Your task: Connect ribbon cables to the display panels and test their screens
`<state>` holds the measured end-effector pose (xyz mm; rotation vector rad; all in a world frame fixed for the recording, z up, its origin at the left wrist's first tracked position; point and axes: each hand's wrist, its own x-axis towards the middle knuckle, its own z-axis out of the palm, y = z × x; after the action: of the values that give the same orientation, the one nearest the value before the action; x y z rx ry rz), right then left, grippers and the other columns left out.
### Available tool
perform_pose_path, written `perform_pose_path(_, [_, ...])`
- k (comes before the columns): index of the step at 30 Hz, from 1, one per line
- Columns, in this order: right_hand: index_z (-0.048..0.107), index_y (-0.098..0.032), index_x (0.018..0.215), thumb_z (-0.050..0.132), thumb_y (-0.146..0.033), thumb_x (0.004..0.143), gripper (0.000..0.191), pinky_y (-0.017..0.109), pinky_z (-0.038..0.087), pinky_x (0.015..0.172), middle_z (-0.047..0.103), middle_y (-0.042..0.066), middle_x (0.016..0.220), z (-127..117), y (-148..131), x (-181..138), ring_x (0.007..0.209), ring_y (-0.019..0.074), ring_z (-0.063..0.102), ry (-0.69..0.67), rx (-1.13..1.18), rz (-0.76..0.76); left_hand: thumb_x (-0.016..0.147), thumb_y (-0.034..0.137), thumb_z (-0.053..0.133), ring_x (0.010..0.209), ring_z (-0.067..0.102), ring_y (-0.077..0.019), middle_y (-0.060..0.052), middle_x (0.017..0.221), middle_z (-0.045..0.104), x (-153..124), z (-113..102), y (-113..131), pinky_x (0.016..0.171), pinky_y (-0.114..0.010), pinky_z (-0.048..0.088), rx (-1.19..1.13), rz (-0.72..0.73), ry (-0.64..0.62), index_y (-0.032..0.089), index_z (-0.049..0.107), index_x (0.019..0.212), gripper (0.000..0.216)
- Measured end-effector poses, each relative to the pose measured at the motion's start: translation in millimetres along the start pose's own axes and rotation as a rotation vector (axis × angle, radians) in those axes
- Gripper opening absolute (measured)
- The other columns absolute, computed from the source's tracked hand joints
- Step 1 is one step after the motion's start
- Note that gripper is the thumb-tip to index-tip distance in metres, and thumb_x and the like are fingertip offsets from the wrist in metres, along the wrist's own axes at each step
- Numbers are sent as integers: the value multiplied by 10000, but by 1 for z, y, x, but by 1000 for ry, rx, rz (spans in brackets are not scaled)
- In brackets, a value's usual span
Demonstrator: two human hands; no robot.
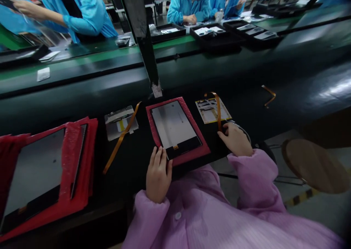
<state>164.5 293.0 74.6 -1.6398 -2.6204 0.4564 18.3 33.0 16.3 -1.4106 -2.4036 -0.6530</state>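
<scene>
Your two hands are apart from each other. Your left hand (158,174) lies with fingers stretched at the lower left corner of the flat panel (175,123), which is on a red sheet (192,158) in front of you, on the dark surface (128,179). Your right hand (236,139) has its thumb and fingers at the lower end of an orange ribbon (218,110); I cannot tell if they pinch it. This ribbon lies across a yellow-edged part (204,110). Left of the panel, a second ribbon (122,137) crosses a clear-edged plate (112,126).
</scene>
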Motion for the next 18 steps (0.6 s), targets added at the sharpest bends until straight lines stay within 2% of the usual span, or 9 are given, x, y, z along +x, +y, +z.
perform_pose_path(2, [571, -69, 1209, 546, -293, 929, 359, 381, 459, 814, 667, 171, 1057, 3, -3, 1, 1055, 317, 620, 32, -12, 12, 970, 252, 518, 1356, 487, -325, -168, 1344, 601, 1, 1, 6, 1072, -458, 504, -21, -12, -5, 64, 584, 1301, 387])
perform_pose_path(4, [590, -71, 1191, 520, -276, 926, 342, 395, 464, 824, 674, 167, 1021, 7, -5, 2, 1061, 325, 618, 57, -1, 18, 966, 251, 523, 1365, 477, -332, -173, 1346, 601, 3, 2, 10, 1080, -465, 497, -39, -28, -5, 57, 583, 1306, 395])
perform_pose_path(6, [627, -113, 1114, 519, -259, 904, 277, 387, 464, 797, 685, 134, 966, 11, -7, 4, 1002, 308, 633, 92, 40, 27, 966, 254, 524, 1356, 488, -333, -180, 1342, 604, 5, 4, 13, 1078, -471, 501, -54, -41, -4, 49, 578, 1308, 403])
perform_pose_path(10, [637, -193, 841, 574, -278, 838, 106, 365, 449, 752, 677, 71, 836, 16, -5, 14, 862, 259, 631, 131, 193, 58, 976, 261, 506, 1337, 513, -322, -189, 1349, 600, 13, 7, 15, 1079, -471, 509, -67, -36, -24, 34, 577, 1297, 399])
perform_pose_path(13, [582, -208, 720, 622, -300, 791, 122, 321, 434, 646, 624, 26, 720, 14, -4, 22, 681, 193, 582, 63, 512, 34, 985, 254, 485, 1352, 503, -309, -183, 1371, 589, 18, 10, 15, 1093, -472, 502, -76, -9, -45, 47, 567, 1309, 393])
perform_pose_path(15, [567, -207, 727, 660, -348, 776, 176, 274, 374, 517, 572, -4, 664, 9, -7, 26, 544, 138, 500, -58, 833, 14, 987, 255, 485, 1361, 495, -308, -178, 1383, 582, 19, 12, 14, 1102, -486, 491, -81, 11, -47, 60, 551, 1328, 399])
perform_pose_path(18, [558, -200, 752, 747, -400, 736, 275, 217, 277, 413, 551, -22, 651, -3, -20, 33, 478, 89, 443, -224, 1216, -31, 985, 254, 491, 1377, 477, -312, -179, 1407, 562, 18, 11, 12, 1109, -498, 483, -87, 23, -59, 67, 514, 1366, 425])
